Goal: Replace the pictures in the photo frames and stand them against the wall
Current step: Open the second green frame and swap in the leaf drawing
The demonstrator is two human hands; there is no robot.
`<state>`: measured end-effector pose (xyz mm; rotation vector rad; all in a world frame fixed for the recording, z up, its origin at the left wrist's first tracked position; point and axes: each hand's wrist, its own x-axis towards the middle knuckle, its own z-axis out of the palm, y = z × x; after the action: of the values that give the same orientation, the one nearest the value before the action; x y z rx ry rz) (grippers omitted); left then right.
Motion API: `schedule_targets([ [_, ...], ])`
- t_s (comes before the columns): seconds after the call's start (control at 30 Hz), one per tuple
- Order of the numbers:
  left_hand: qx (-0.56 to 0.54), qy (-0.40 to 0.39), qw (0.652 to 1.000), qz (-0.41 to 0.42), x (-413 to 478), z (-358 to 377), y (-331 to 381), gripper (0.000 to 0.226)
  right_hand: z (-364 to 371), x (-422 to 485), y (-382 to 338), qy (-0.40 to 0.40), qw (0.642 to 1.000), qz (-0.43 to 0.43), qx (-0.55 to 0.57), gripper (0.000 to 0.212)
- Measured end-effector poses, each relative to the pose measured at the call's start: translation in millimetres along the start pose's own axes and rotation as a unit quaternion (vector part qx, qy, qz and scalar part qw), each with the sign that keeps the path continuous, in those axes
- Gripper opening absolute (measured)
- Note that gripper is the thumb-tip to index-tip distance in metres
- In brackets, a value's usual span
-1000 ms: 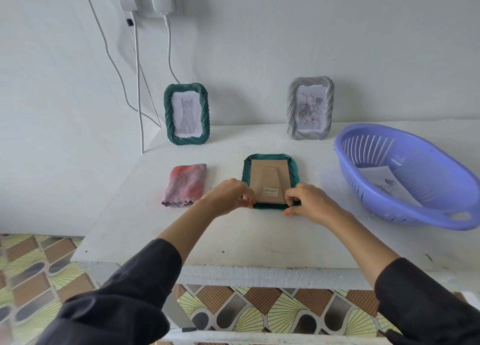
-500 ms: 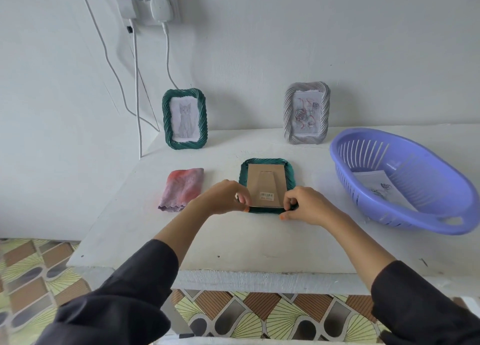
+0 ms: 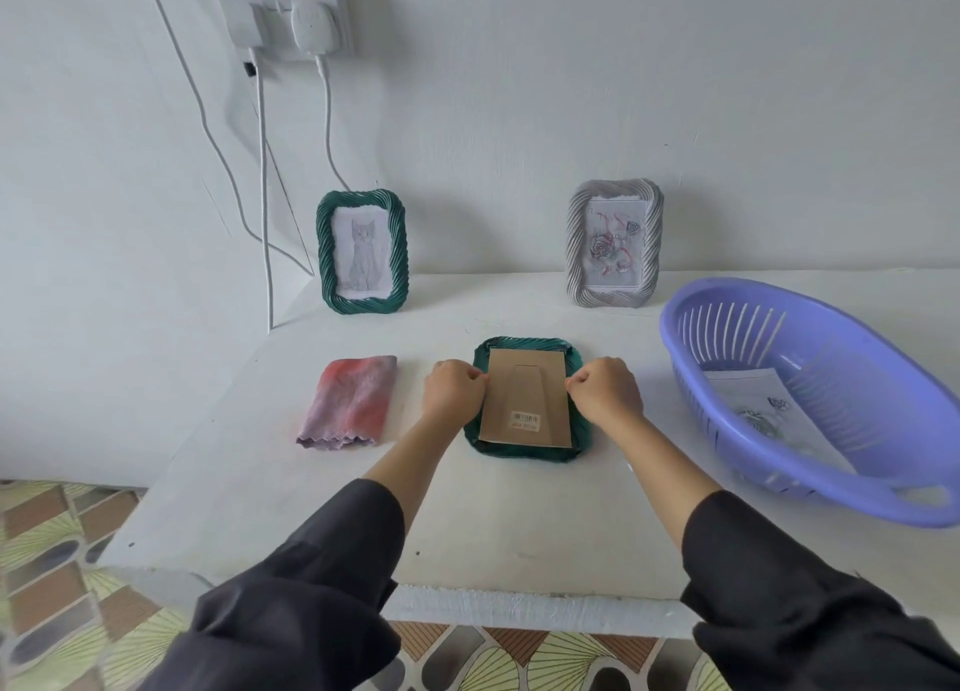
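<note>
- Frame, green (image 3: 525, 453), twisted-rope rim: lay face down on the white tabletop (image 3: 519, 524), near the middle, well apart from the wall.
- Cardboard backing (image 3: 524, 378): sat in the back of that frame, brown, with a stand flap folded flat and a barcode sticker (image 3: 525, 420) near its near edge.
- Left hand (image 3: 452, 391): knuckles up, fingers curled, pinching at the left edge of the cardboard backing; the fingertips themselves were hidden under the hand.
- Right hand (image 3: 605, 394): same posture, fingers curled and pinching at the right edge of the backing.
- Sleeves, dark: covered both forearms to below the elbow.
- Second green frame (image 3: 325, 253): stood upright at the far left of the tabletop, against the wall, holding a pencil drawing of a cat.
- Grey frame (image 3: 575, 243): stood upright at the far right, against the wall, holding a drawing of roses.
- Folded cloth (image 3: 348, 404), pink and lilac: lay flat just left of the left hand.
- Purple basket (image 3: 670, 337), slotted: sat at the right, with a printed sheet (image 3: 769, 409) lying inside.
- Wall socket (image 3: 283, 12): mounted at the upper left, with white cables (image 3: 262, 196) hanging down from it.
</note>
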<state>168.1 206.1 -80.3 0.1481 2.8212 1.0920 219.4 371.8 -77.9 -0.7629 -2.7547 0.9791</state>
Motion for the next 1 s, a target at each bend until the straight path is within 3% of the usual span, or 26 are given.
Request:
schedule_targets([
  [0.1,-0.041,-0.001,0.999,-0.014,1,5,0,0.022,7,2,1,0.001,0.999,0.035,0.027,0.037],
  [0.2,-0.107,0.003,0.994,-0.034,1,6,0,0.021,8,1,1,-0.005,0.996,0.056,0.068,0.019],
  [0.37,-0.172,0.005,0.983,-0.065,5,7,-3,0.022,8,-4,0,0.001,0.991,0.058,0.118,0.015],
  [1.0,-0.186,0.000,0.980,-0.074,6,8,-4,0.021,6,-2,1,0.014,0.989,0.067,0.135,0.019],
])
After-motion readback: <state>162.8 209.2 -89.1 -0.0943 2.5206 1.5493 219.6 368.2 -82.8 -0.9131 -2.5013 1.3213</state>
